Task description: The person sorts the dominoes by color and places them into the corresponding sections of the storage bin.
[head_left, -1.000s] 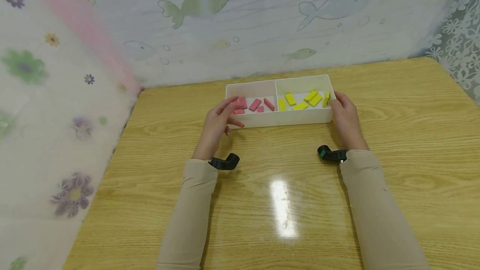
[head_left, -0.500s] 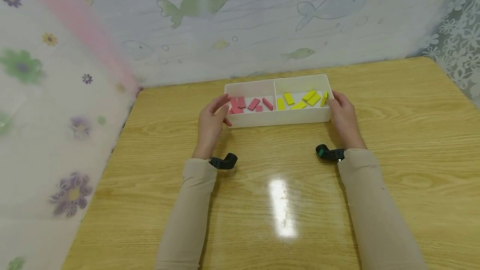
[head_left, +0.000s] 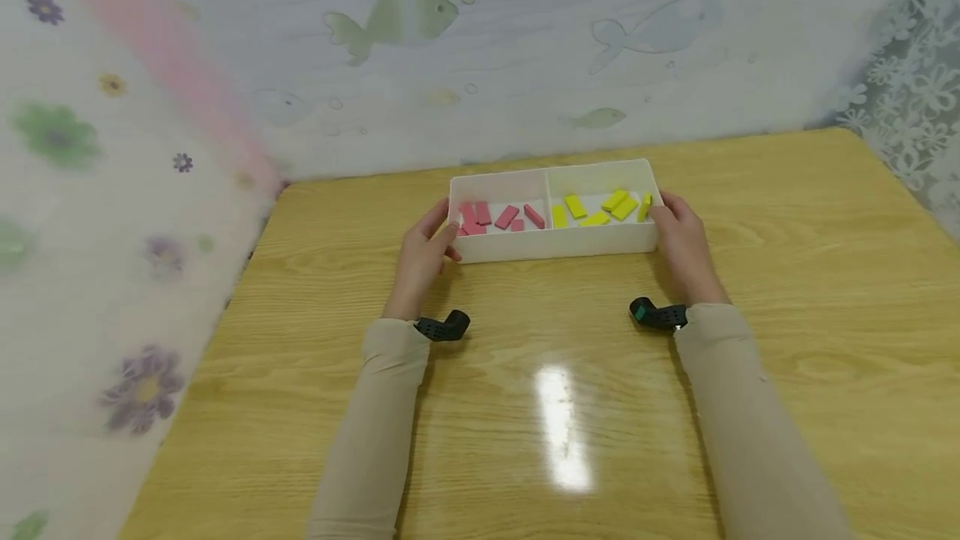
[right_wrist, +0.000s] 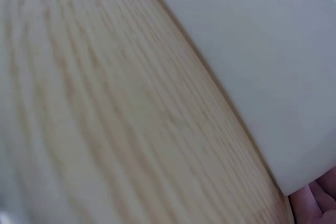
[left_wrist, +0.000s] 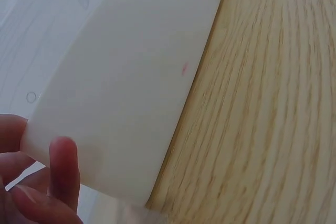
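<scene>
A white two-compartment box (head_left: 555, 247) sits toward the back of the table, held at both ends. Pink blocks (head_left: 507, 217) lie scattered in its left compartment, yellow blocks (head_left: 575, 207) in the right one. My left hand (head_left: 420, 257) grips the left end, thumb at the near corner and fingers along the end wall. In the left wrist view the thumb (left_wrist: 64, 166) presses the front wall (left_wrist: 131, 66). My right hand (head_left: 685, 248) holds the right end, its thumb at the near right corner. The right wrist view catches only parts of its fingers (right_wrist: 310, 203) beyond the box corner.
The wood-grain table (head_left: 525, 407) extends in front of the box and to both sides. Close behind the box stands a wall covering with fish drawings (head_left: 405, 15). A flowered wall covering (head_left: 142, 273) runs along the left edge.
My left hand has moved left from over the pink blocks and closed around the box's left end. The right hand has kept its hold. The head view has tilted slightly.
</scene>
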Action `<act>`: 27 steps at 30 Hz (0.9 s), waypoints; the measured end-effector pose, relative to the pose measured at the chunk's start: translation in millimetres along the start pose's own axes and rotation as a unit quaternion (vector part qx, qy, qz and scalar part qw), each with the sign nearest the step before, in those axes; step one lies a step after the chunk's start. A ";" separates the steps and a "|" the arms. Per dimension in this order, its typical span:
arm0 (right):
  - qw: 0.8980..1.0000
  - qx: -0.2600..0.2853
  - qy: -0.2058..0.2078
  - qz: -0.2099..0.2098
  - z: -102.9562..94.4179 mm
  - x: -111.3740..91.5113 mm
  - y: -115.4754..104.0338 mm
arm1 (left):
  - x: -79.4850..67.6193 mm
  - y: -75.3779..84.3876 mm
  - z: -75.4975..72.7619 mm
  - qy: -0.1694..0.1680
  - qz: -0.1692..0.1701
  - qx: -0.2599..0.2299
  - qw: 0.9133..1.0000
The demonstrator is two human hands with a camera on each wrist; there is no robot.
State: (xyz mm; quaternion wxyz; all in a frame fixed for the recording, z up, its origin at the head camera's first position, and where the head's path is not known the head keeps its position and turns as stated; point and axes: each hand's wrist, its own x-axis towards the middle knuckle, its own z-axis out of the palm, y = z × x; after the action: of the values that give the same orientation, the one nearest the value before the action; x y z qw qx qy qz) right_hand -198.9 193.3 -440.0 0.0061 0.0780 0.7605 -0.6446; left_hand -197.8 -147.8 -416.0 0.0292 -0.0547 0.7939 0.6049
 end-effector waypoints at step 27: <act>0.996 0.045 -0.080 0.010 -25.4 -2.0 11.1 | 1.8 -22.9 -0.2 -0.045 -0.045 -0.035 0.997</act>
State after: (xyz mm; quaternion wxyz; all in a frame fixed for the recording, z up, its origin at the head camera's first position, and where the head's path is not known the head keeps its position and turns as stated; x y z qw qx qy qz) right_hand -193.1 219.8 -446.4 0.0698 0.0342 0.7270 -0.6822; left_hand -196.8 -154.1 -438.1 0.0902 -0.0637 0.7665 0.6326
